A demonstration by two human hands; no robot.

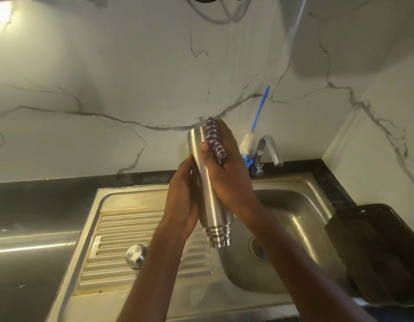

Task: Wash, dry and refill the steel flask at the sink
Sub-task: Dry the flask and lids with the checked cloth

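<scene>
Steel flask point(207, 182) hangs upside down over the sink point(294, 198) in the head view, its threaded mouth pointing down toward the basin and its flat base tilted up toward the marble-patterned wall point(108, 77). The left hand point(184, 205) cups the flask's left side, palm against the metal and fingers wrapped round behind it. The right hand point(229, 168) grips the upper body from the right, pressing a purple-and-white checked cloth point(214, 140) against the steel, thumb lying across the front of the flask.

On the ribbed drainboard point(122, 240), to the left of the forearms, sits a round steel cap point(136, 253). A chrome tap point(268, 149) stands at the back rim of the sink, and beside it a bottle brush point(257, 117) with a blue handle and white bristles leans against the wall. A dark plastic basket point(375, 252) rests on the counter just right of the basin.
</scene>
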